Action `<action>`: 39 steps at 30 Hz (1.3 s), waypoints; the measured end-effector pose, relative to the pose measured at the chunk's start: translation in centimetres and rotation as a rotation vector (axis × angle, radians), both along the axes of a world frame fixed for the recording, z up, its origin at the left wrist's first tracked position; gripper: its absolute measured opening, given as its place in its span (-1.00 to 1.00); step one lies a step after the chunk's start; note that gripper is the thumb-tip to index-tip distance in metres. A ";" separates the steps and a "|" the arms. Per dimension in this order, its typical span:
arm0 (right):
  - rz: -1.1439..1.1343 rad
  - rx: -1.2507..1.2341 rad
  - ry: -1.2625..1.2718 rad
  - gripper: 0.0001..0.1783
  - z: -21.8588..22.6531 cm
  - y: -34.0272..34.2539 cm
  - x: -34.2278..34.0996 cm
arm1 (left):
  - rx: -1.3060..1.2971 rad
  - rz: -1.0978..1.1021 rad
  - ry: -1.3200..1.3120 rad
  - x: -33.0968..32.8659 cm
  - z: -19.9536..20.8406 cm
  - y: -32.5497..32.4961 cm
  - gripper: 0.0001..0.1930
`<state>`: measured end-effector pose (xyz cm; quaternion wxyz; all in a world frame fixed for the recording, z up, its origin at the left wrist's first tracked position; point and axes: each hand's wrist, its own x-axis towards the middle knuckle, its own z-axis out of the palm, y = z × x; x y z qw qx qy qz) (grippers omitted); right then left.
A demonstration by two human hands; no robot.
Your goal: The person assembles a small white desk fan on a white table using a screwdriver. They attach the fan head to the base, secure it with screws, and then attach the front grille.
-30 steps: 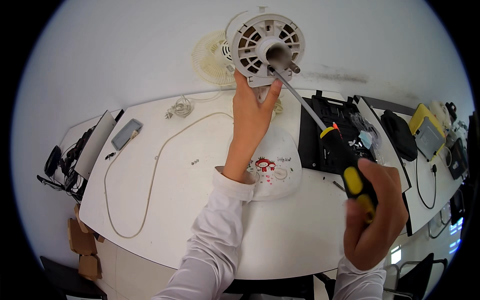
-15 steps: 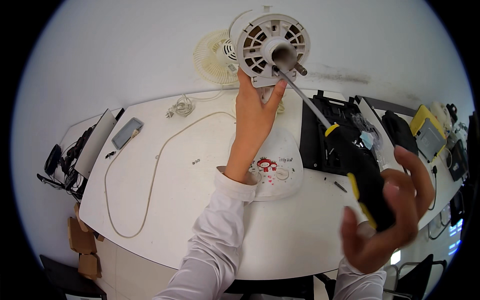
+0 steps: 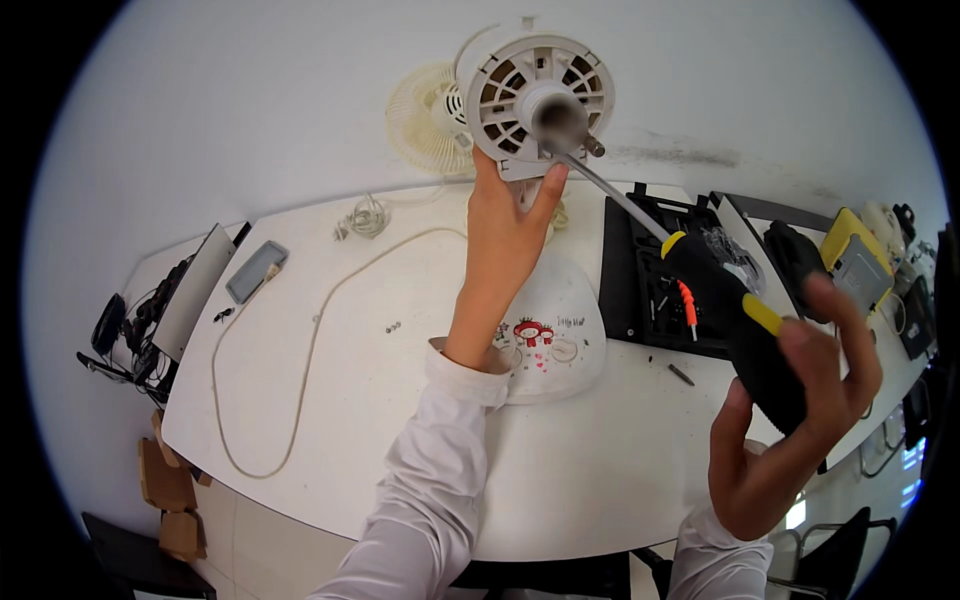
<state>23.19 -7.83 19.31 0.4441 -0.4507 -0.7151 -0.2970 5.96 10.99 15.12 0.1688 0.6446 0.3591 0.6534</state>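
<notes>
Near the top of the view, the white round motor housing of a fan (image 3: 491,128) faces me, with vent slots and a tube-like collar at its centre. My left hand (image 3: 505,225) grips it from below, thumb on its lower right. A screwdriver (image 3: 735,322) with a long metal shaft and a black and yellow handle slants up to the housing. Its tip meets the area just below the collar; the exact contact is hidden. My right hand (image 3: 790,430) holds the handle's end with thumb and fingers. The fan's white base (image 3: 560,300), printed with red cartoon figures, rests on the table.
A cream fan grille (image 3: 415,120) shows behind the housing. On the white table (image 3: 400,460) lie a coiled cord (image 3: 364,216), a grey tray (image 3: 257,270), small screws (image 3: 393,327) and a bit (image 3: 681,374). An open black tool case (image 3: 622,300) stands at right.
My right hand has shifted and turned around the screwdriver handle, whose yellow stripe now faces another way. The housing has moved slightly left and down in my left hand. An orange-red piece in the case is uncovered.
</notes>
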 end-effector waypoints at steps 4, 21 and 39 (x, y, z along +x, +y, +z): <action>-0.006 -0.068 -0.013 -0.65 0.0 -0.8 -0.1 | 0.025 -0.028 0.022 -0.4 -0.2 0.3 -0.37; 0.009 -0.186 0.001 -0.67 0.4 -1.0 -0.1 | -0.070 -0.071 0.072 -0.6 0.1 0.1 -0.41; 0.135 -0.104 0.018 -0.65 0.1 -1.3 -1.2 | 0.020 -0.033 0.053 -0.4 -0.3 0.3 -0.58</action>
